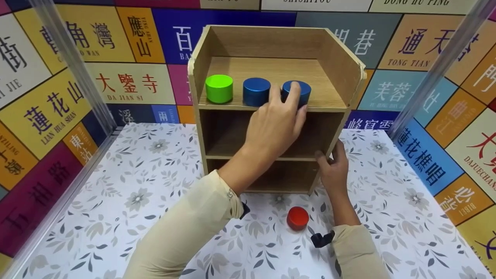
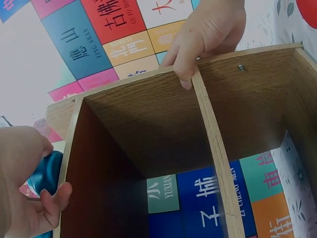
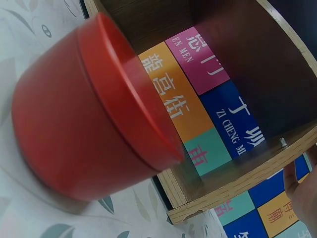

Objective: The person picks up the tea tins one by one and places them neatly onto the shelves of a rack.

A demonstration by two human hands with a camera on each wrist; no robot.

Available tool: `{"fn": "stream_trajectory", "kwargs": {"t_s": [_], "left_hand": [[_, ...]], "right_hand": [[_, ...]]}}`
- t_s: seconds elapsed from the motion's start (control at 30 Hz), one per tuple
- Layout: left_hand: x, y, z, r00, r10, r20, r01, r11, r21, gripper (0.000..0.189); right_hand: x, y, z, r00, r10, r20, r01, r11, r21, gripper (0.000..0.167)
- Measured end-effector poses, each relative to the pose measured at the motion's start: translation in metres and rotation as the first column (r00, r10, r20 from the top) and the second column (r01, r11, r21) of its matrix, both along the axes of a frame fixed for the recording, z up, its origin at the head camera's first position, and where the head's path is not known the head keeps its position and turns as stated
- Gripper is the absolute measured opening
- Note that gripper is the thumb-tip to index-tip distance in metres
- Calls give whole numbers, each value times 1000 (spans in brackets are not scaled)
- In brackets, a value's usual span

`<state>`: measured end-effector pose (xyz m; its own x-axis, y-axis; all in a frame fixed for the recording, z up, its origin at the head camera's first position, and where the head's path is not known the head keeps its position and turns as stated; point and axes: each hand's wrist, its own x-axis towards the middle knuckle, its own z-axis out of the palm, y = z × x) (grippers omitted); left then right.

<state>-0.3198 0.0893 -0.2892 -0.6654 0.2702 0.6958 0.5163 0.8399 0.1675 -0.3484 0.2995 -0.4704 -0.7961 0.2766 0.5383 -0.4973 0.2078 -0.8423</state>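
On the top board of a small wooden shelf (image 1: 267,42) stand a green canister (image 1: 219,91), a blue canister (image 1: 254,93) and a second blue canister (image 1: 304,92) to its right. My left hand (image 1: 271,126) reaches up across the shelf front and holds the right-hand blue canister, fingers over its top and side. In the left wrist view, the fingertips are close to the board's front edge. My right hand (image 1: 336,172) grips the shelf's right side panel, with the thumb on the front edge near the middle board and the fingers round the outside.
A red lidded canister (image 1: 298,218) stands on the floral-patterned tabletop (image 1: 155,205) in front of the shelf, near the right forearm. Two open compartments lie below the top board. Walls of coloured place-name tiles (image 1: 128,83) and clear posts (image 1: 75,58) surround the table.
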Motion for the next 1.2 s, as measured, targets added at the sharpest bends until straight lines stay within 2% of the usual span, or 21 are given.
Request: {"fn": "stream_trajectory", "kwargs": {"t_s": [0.1,0.23,0.53,0.67,0.87,1.0,1.07,1.2], "left_hand": [[0,0,0,1000,3,3,-3,1000,-3,50],[0,1,0,1000,-1,11,1,1000,-5,50],[0,1,0,999,-15,32,14,1000,12,54],[4,0,-1,1000,-14,19,14,999,31,55],[14,0,0,999,-6,-41,7,1000,30,54],[22,-1,1,994,14,-110,-13,1000,14,52],[27,-3,0,983,30,-180,-31,1000,-3,52],[35,-6,-7,945,46,-324,-67,996,-53,49]], "right_hand": [[-7,5,-8,1000,-1,0,1,1000,-3,58],[-9,6,-11,1000,1,-22,-1,1000,7,56],[-10,6,-11,1000,-8,-13,8,1000,-5,56],[-4,2,-4,1000,3,5,-3,1000,-20,56],[11,-7,13,1000,11,16,-11,1000,-18,55],[13,-8,15,1000,11,24,-11,1000,-17,55],[13,-8,14,1000,11,26,-11,1000,-18,55],[11,-7,13,1000,-2,25,2,1000,-10,55]]}}
